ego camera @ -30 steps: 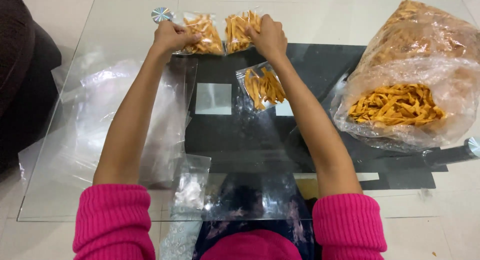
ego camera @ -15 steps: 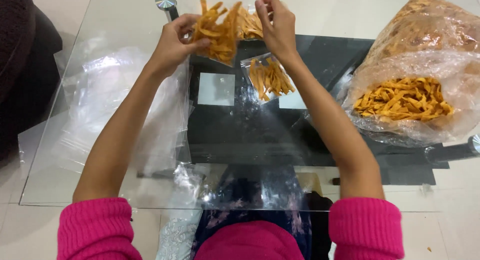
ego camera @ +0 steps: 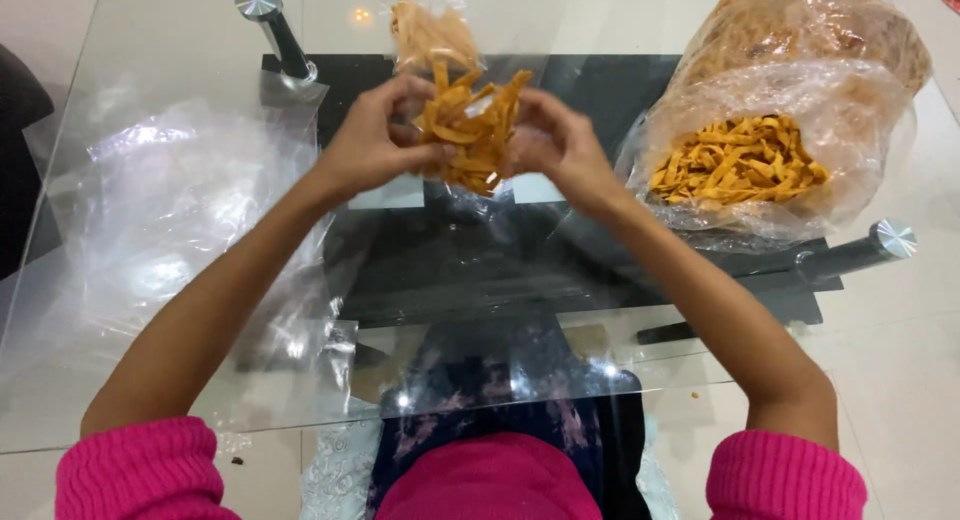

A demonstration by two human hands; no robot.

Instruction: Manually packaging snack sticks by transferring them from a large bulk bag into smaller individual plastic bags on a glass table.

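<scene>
Loose plastic sheets (ego camera: 170,210) lie on the left of the glass table (ego camera: 150,40). Left hand (ego camera: 370,145) and right hand (ego camera: 560,150), fingers closed, pinch one small packet (ego camera: 470,130) of orange strips between them, raised above the table centre. A second packet (ego camera: 430,35) lies beyond. Big open bag (ego camera: 770,130) of strips sits right.

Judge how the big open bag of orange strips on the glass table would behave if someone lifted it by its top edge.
The big bag would probably sag: its thin clear film is already crumpled. It looks bulky but likely light, since the strips are thin. With its mouth open sideways, strips could well spill onto the table.
</scene>
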